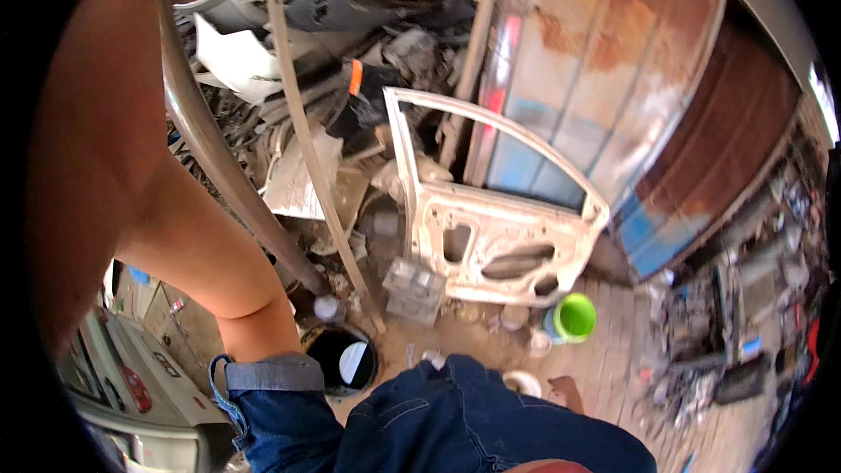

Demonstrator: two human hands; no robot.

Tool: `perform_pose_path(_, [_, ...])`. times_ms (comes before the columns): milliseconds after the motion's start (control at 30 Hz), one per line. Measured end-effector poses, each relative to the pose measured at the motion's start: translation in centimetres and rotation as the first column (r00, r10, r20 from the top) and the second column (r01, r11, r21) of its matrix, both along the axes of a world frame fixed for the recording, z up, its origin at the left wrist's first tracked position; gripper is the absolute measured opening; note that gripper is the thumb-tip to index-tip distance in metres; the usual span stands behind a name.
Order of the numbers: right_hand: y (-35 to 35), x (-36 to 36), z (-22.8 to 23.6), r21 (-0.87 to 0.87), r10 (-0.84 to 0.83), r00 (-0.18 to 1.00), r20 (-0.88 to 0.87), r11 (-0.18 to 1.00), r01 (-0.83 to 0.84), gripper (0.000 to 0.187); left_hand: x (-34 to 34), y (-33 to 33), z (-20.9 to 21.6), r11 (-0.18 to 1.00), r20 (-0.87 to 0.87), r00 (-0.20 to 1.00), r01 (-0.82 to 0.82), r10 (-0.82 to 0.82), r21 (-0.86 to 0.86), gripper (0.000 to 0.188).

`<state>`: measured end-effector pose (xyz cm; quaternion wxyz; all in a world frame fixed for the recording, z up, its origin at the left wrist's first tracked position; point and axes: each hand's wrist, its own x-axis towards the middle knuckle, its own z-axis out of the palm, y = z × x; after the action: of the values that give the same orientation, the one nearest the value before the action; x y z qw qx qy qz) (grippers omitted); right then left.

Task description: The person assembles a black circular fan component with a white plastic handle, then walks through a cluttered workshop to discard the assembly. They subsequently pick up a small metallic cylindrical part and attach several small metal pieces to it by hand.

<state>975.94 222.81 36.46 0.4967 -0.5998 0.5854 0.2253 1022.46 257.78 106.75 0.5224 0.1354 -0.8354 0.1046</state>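
My left arm [201, 263] comes up from a rolled denim sleeve [272, 381] and bends at the elbow. It rises toward the camera, where a large, dark, blurred skin shape [96, 123] fills the upper left. I cannot make out fingers in it, nor anything held. Beside this arm, a thick brown pole [215, 153] slants down to the ground. A thinner wooden stick [307, 140] leans to its right. Near the sleeve stands a black bucket [320, 363] with dark contents and a pale reflection. My right hand does not show.
A bare cream car door frame [491, 201] stands ahead, beside a bright green bucket [575, 317]. Rusty panels [604, 61] lean behind it. Scrap parts [412, 52] pile up at the back; machine parts [745, 298] lie right. A pale vehicle [162, 385] is at lower left.
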Motion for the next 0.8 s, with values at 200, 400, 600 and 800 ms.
perform_pose_path(200, [10.0,-13.5,-0.6,-0.32,0.426,0.842,0.33,0.89,-0.325,0.028,-8.2,-1.6,-10.2,0.974,-0.105,0.969,0.225,-0.225,-0.004,0.02])
perform_pose_path(400, [17.5,-15.5,8.9,-0.581,0.248,0.955,0.161,0.806,-0.111,0.032,-16.9,-5.3,-11.0,0.934,-0.202,0.917,0.356,-0.344,0.026,0.018])
perform_pose_path(600, [24.9,-26.8,11.4,-0.511,-0.193,0.94,0.281,0.799,0.316,0.044,-29.9,-14.5,-9.0,0.818,-0.252,0.789,0.575,-0.56,-0.015,0.017])
perform_pose_path(800, [32.4,-41.2,11.5,-0.455,-0.49,0.839,0.236,0.707,0.541,0.038,-47.9,-24.2,-7.9,0.692,-0.276,0.662,0.722,-0.697,-0.018,0.017])
